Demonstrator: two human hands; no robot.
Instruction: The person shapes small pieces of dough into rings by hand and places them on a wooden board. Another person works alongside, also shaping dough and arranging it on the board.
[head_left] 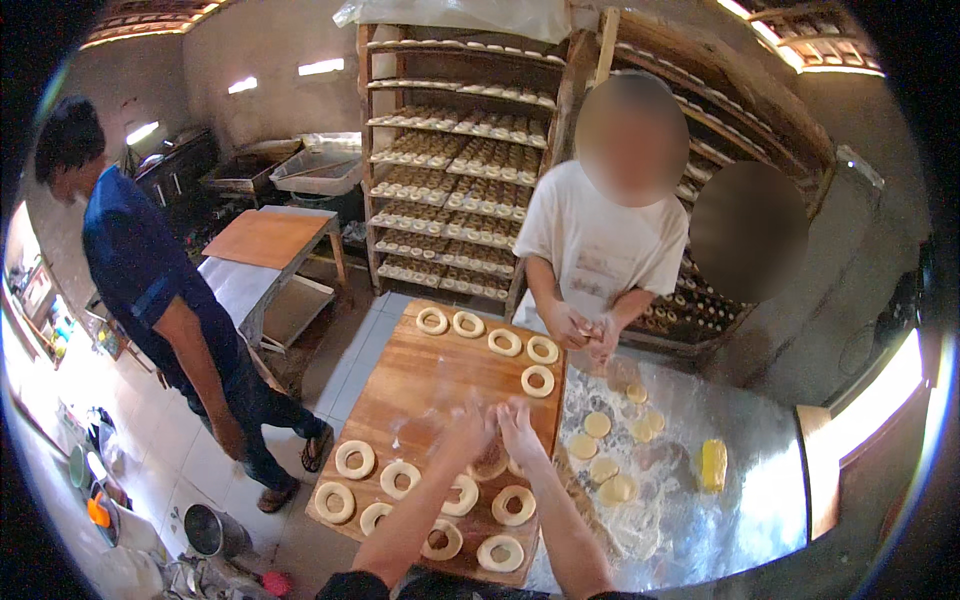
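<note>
My left hand (470, 432) and my right hand (517, 432) are close together above the middle of a wooden board (400, 385). Motion smears the left fingers. The right fingers look bent and pressed together; whatever they may hold is hidden. Just below the hands, a piece of dough (488, 466) is partly covered by them. Several pale dough rings lie on the near part of the board, among them one dough ring (513, 506) by my right forearm and another (400, 479) left of my left forearm. More rings, such as this dough ring (504, 342), line the far and right edges.
Across the board a co-worker in a white shirt (600, 235) works with both hands together. Flattened dough rounds (597, 425) and a yellow lump (713, 466) lie on the floured metal table (760, 440). Another person in blue (150, 250) stands left. Racks (455, 105) of rings stand behind.
</note>
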